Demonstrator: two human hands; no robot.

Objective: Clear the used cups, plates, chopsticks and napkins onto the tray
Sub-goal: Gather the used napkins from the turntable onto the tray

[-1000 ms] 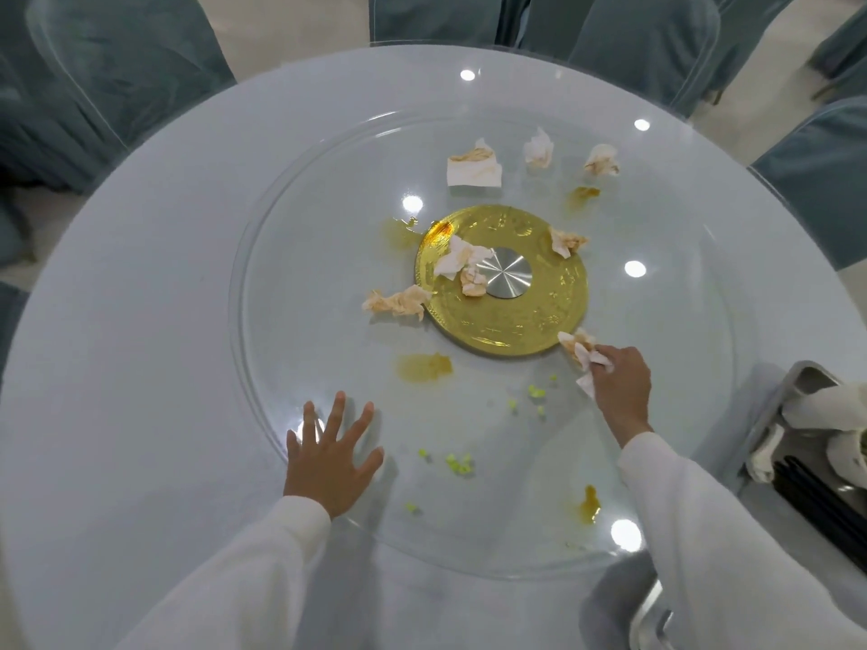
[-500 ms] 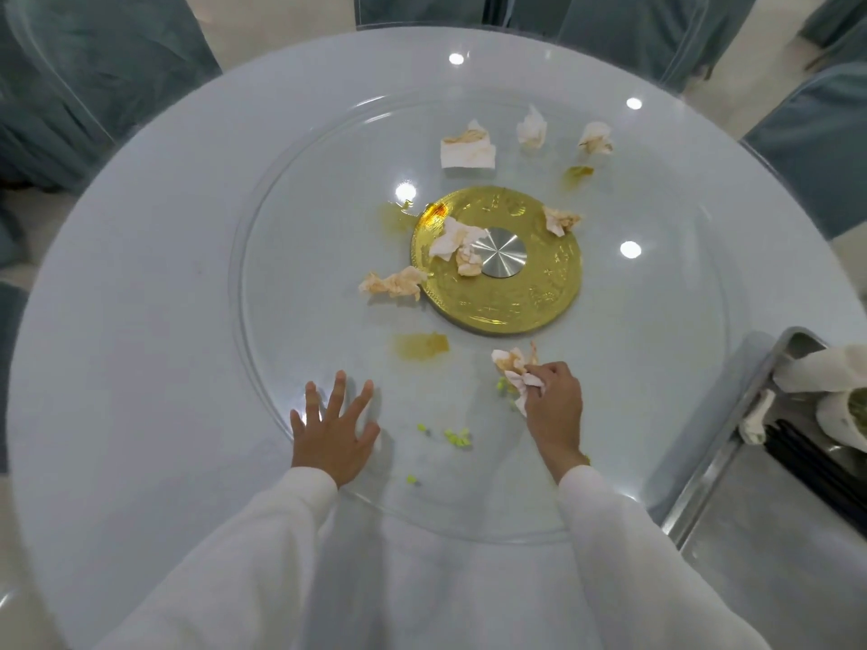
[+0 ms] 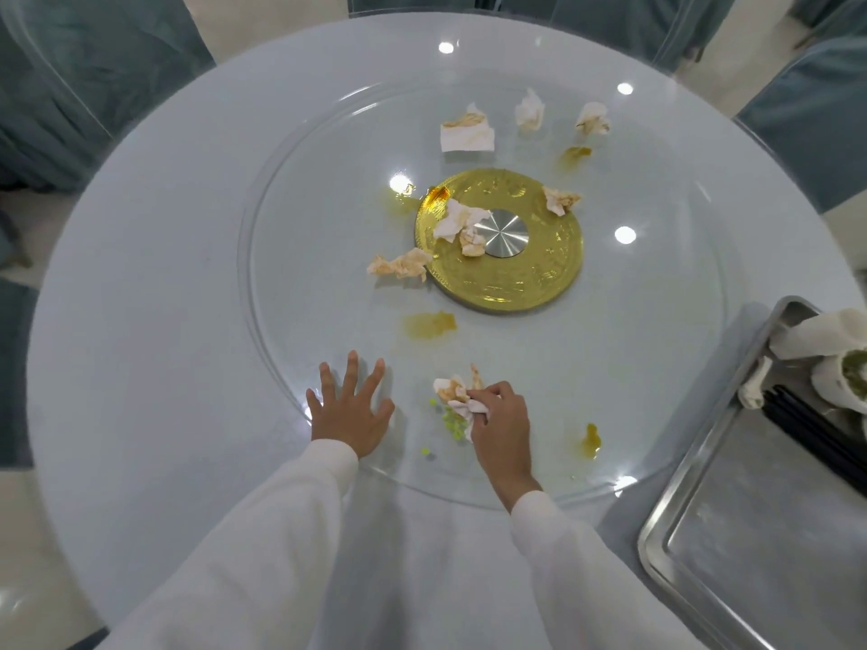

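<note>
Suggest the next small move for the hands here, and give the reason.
Probably sweep the right hand a little further toward the table edge. It grips a stained napkin pressed on the glass turntable, right over green crumbs that lie under and beside it. The left hand lies flat on the glass, apparently steadying it.

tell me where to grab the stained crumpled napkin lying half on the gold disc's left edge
Pinch the raised crumpled ridge in the middle of the stained crumpled napkin from above. It lies low and loose on the glass turntable, so a top pinch gathers it best.
</note>
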